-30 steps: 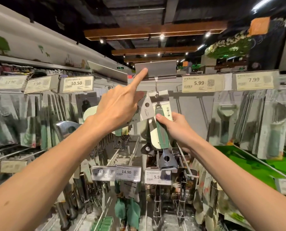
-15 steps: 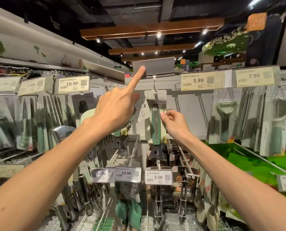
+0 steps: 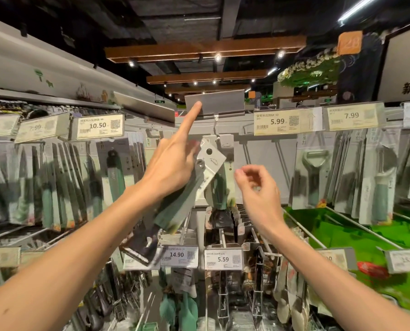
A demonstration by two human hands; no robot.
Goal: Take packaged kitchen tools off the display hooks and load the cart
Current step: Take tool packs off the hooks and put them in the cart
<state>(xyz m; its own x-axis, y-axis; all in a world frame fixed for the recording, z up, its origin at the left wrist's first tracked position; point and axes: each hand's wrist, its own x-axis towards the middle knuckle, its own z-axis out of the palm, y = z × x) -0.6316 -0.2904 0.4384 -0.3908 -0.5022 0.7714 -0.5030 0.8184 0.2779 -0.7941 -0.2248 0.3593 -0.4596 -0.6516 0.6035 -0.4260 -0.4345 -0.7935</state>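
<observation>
- The packaged tools (image 3: pixel 206 163) already taken sit in the centre of the frame, bunched in the left hand (image 3: pixel 173 168): white cards with punched holes at the top, a green handle and a dark end slanting down to the lower left.
- The lower fingers of the left hand are clenched around this bunch. Its index finger (image 3: pixel 189 120) points straight up and touches the blank grey label holder (image 3: pixel 220 101).
- Just right of the bunch, one hanging pack (image 3: pixel 219 192) with a green handle is on its display hook (image 3: pixel 214 124).
- The right hand (image 3: pixel 259 189) is just beside that pack without touching it, its fingers released, loosely curled and holding nothing.
- Price labels run along the rails: 10.50 label (image 3: pixel 97 125) at left, 5.99 label (image 3: pixel 278 121) and 7.99 label (image 3: pixel 352 115) at right, 14.90 label (image 3: pixel 179 255) and 5.59 label (image 3: pixel 223 259) lower centre.
- Knife packs (image 3: pixel 113 173) fill the hooks at left and peeler packs (image 3: pixel 314 173) those at right.
- A bright green surface (image 3: pixel 342 235) shows at lower right.
- Overhead, wooden beams (image 3: pixel 206 47) with spotlights cross a dark ceiling, and an orange sign (image 3: pixel 349 43) hangs at upper right.
</observation>
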